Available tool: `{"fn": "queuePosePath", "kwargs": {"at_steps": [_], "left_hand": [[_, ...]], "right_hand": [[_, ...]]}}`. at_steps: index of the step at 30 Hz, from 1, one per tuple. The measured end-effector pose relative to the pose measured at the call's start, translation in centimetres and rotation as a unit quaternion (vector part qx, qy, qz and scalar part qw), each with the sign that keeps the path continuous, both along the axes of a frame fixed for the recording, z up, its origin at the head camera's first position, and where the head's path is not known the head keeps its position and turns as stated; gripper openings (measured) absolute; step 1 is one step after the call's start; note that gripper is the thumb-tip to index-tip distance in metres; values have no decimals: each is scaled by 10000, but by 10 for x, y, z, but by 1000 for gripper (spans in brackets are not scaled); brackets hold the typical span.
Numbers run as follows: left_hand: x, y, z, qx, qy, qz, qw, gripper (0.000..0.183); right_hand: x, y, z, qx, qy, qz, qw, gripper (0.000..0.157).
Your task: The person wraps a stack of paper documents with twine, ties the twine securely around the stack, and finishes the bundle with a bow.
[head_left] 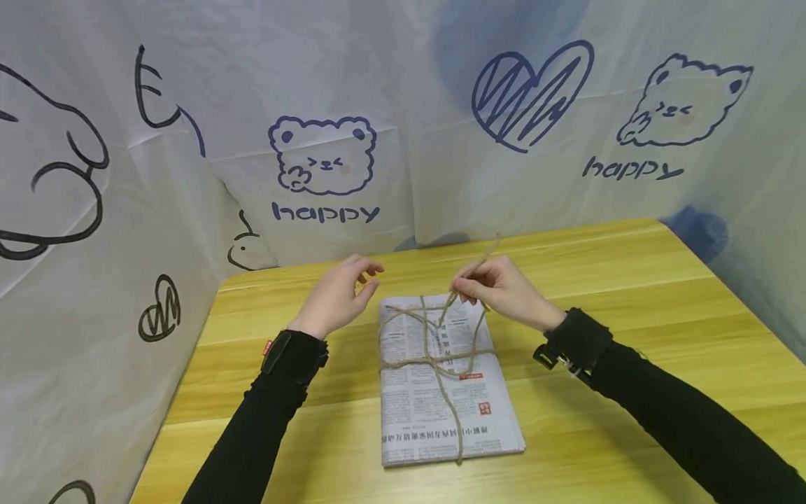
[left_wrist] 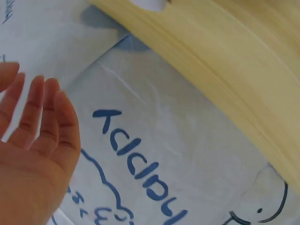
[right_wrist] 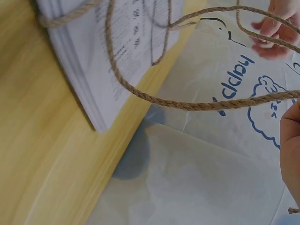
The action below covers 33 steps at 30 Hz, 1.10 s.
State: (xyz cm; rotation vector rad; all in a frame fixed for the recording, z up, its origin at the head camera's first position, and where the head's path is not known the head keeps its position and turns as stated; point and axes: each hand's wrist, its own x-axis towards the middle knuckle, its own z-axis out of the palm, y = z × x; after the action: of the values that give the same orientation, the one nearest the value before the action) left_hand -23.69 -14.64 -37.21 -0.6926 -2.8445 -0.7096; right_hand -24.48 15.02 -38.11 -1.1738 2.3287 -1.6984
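A stack of folded newspapers [head_left: 409, 420] lies on the table with twine [head_left: 448, 399] running around it both ways and crossing near its middle. Above the stack's far right corner, my right hand [head_left: 497, 283] pinches the twine, and a free end sticks up past the fingers. Loose loops of twine [right_wrist: 187, 105] rise from the papers toward that hand in the right wrist view. My left hand [head_left: 343, 290] hovers off the stack's far left corner, fingers loosely bent and holding nothing. In the left wrist view its palm and fingers [left_wrist: 35, 117] show bare.
The stack rests on a yellow wood-grain table [head_left: 585, 294]. Behind and to the left hangs a pale cloth [head_left: 428, 175] with drawn bears, hearts and lettering, close against the table's far edge. Black sleeves and wrist straps [head_left: 579, 339] cover both forearms.
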Motion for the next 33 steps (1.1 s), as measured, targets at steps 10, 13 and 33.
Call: {"fn": "queuePosePath", "kwargs": {"at_steps": [10, 13, 33], "left_hand": [[-11, 28, -26, -1572, 49, -989, 9826, 34], [-10, 32, -32, -1706, -80, -1196, 9780, 35], [-5, 34, -46, -1888, -765, -746, 9762, 51]], "right_hand": [[10, 5, -18, 384, 1883, 328, 9808, 18], [13, 7, -22, 553, 2502, 582, 9649, 19], [17, 15, -39, 1039, 5662, 1259, 8080, 21]]}}
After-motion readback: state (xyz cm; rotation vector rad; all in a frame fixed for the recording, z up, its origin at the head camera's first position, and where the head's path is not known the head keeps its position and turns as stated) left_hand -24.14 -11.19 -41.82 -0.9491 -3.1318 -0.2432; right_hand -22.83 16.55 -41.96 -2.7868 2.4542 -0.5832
